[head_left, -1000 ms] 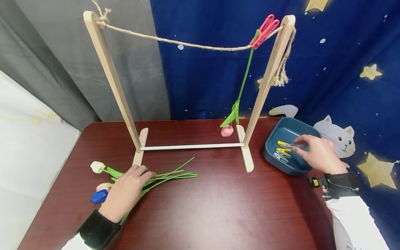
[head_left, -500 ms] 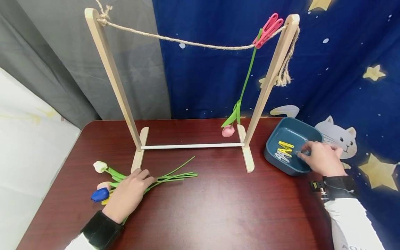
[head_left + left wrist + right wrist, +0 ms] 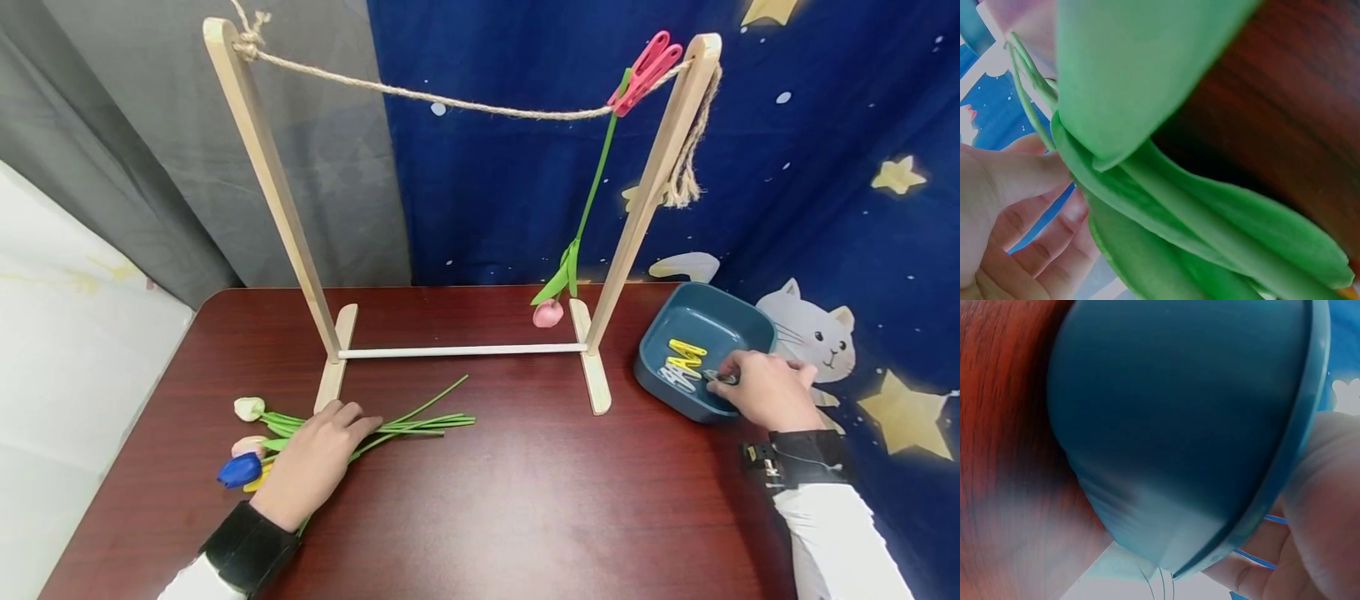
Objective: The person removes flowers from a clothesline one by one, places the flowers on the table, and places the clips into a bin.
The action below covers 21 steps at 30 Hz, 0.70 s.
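My left hand (image 3: 318, 462) lies over a small bunch of artificial tulips on the table, its thumb and fingers pinching the green stems (image 3: 431, 423). A white tulip (image 3: 249, 408), a pink tulip (image 3: 249, 447), a blue tulip (image 3: 238, 471) and a partly covered yellow tulip (image 3: 257, 479) point left. Broad green leaves (image 3: 1147, 219) fill the left wrist view. My right hand (image 3: 772, 392) reaches into a dark blue bin (image 3: 678, 404), and its thumb and index finger pinch a grey clothespin (image 3: 720, 377). Beside it lie yellow clothespins (image 3: 686, 353) and grey clothespins (image 3: 675, 376).
A wooden frame (image 3: 270, 183) stands at the back with a sagging twine line (image 3: 465, 105). From it a pink tulip (image 3: 548, 313) hangs head down, clipped by a pink clothespin (image 3: 643, 75). The white crossbar (image 3: 461, 352) runs low between the posts.
My right hand has shifted the grey clothespin away from the yellow ones, toward the near right inside the bin. The white tulip has slid slightly right, and the yellow one shows beneath my left hand.
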Each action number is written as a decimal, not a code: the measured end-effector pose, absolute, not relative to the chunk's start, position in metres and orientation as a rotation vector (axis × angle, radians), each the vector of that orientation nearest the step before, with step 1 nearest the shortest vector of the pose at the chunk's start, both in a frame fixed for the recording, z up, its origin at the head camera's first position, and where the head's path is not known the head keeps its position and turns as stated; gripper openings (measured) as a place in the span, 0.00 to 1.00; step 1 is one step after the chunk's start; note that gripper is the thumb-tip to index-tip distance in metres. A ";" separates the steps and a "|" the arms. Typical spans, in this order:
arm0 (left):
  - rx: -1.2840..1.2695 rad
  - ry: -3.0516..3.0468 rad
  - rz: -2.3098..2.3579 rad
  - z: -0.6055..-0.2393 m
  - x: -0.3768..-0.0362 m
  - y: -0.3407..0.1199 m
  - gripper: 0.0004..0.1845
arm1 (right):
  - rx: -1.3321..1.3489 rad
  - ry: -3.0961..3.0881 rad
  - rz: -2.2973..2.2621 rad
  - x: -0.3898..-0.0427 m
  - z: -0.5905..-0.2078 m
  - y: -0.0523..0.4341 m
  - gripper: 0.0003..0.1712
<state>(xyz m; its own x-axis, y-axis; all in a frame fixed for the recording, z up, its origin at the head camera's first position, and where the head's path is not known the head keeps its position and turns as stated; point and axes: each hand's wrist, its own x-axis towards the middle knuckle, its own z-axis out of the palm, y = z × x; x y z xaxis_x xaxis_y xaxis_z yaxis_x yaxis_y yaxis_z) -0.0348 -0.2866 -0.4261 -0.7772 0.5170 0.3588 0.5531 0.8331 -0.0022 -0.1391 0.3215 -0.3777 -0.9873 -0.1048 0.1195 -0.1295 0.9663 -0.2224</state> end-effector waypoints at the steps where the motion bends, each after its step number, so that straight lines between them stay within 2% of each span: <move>1: -0.801 -2.671 -0.150 -0.426 -0.035 -0.287 0.19 | 0.185 -3.007 0.353 -0.139 -0.378 0.321 0.12; 12: -0.790 -2.694 -0.192 -0.424 -0.034 -0.286 0.21 | 0.195 -2.984 0.376 -0.136 -0.370 0.315 0.15; 21: -0.805 -2.589 -0.296 -0.413 -0.038 -0.280 0.23 | 0.268 -2.850 0.393 -0.125 -0.325 0.293 0.18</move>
<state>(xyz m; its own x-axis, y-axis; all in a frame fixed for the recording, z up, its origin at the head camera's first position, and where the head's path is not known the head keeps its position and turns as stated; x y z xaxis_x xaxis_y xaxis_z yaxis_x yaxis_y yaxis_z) -0.0383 -0.2795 -0.4130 -0.7486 0.4930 0.4433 0.5804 0.8105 0.0788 -0.1250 0.2929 -0.3253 -0.9514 -0.1464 0.2709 -0.2143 0.9466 -0.2408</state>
